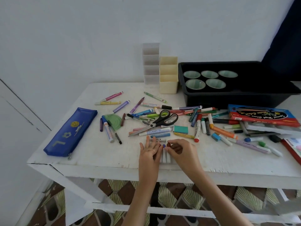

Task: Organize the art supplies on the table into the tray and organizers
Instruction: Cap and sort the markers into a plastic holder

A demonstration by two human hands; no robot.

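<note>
We sort crayons.
Five cups (192,74) in one tray (228,99); left hand (150,152) lies flat, right hand (180,150) pinches one crayon (167,158).

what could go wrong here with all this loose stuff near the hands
1. The white crayons gathered between the left hand and right hand lie close to the front edge of the table. A nudge might roll them off.
2. The scissors lie open in the pile, blades pointing roughly toward the hands. Reaching in carelessly could nick a finger.
</note>
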